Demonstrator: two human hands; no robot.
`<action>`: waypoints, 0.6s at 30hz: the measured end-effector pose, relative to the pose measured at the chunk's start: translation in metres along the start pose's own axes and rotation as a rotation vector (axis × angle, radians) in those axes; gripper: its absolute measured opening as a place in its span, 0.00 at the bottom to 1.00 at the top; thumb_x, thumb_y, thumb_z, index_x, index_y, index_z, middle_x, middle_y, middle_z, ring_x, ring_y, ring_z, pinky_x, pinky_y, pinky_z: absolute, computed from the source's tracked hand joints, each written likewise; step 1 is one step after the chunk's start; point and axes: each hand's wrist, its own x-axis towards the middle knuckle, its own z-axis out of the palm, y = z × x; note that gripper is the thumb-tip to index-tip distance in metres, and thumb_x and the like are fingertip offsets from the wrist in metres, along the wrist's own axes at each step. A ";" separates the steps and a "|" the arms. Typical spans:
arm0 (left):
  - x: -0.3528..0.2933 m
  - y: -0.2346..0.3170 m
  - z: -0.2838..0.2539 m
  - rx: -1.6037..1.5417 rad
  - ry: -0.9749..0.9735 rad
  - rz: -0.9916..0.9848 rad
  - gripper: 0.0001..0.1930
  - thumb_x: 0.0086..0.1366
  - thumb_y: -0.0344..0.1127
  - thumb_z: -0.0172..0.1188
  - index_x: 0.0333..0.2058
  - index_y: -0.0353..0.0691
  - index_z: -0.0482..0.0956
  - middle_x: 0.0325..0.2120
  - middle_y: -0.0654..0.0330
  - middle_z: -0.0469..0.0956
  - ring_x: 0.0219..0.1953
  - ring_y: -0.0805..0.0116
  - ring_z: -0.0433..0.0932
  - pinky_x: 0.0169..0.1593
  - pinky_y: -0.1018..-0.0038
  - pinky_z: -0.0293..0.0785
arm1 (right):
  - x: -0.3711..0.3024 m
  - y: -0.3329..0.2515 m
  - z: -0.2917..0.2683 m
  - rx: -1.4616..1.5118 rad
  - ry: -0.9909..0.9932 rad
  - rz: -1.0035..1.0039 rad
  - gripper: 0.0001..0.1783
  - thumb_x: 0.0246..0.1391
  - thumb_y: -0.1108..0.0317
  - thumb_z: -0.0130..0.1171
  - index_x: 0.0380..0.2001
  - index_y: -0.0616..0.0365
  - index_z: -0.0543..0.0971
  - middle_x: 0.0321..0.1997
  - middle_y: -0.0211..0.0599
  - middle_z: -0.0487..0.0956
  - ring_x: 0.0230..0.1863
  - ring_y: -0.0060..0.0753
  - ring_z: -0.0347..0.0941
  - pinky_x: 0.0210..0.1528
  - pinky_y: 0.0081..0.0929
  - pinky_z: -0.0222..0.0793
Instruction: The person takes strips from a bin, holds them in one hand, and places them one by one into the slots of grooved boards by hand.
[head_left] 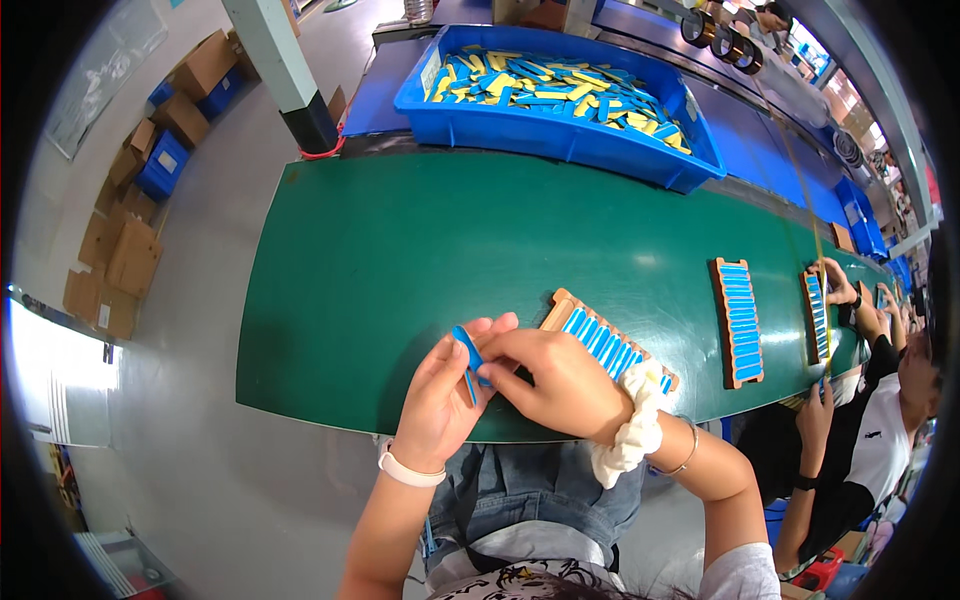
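Over the near edge of the green table, my left hand is turned palm up, with flat blue strips held between its thumb and fingers. My right hand reaches across and pinches at the strips' lower end with thumb and forefinger. How many strips there are is hard to make out. Just beyond my right hand lies a wooden slotted tray, filled with a row of blue pieces. My right wrist and its white scrunchie hide part of that tray.
A large blue bin heaped with blue and yellow strips stands at the table's far side. Another filled wooden tray lies to the right. Farther right, a co-worker's hand touches a third tray. A post rises at the far left corner.
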 end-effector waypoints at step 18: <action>0.002 0.002 -0.004 -0.147 0.059 -0.102 0.09 0.71 0.37 0.41 0.40 0.41 0.69 0.19 0.69 0.58 0.20 0.80 0.56 0.25 0.80 0.57 | 0.027 0.044 -0.084 -0.211 -0.121 0.555 0.28 0.38 0.52 0.71 0.33 0.67 0.76 0.24 0.38 0.76 0.24 0.28 0.73 0.28 0.25 0.68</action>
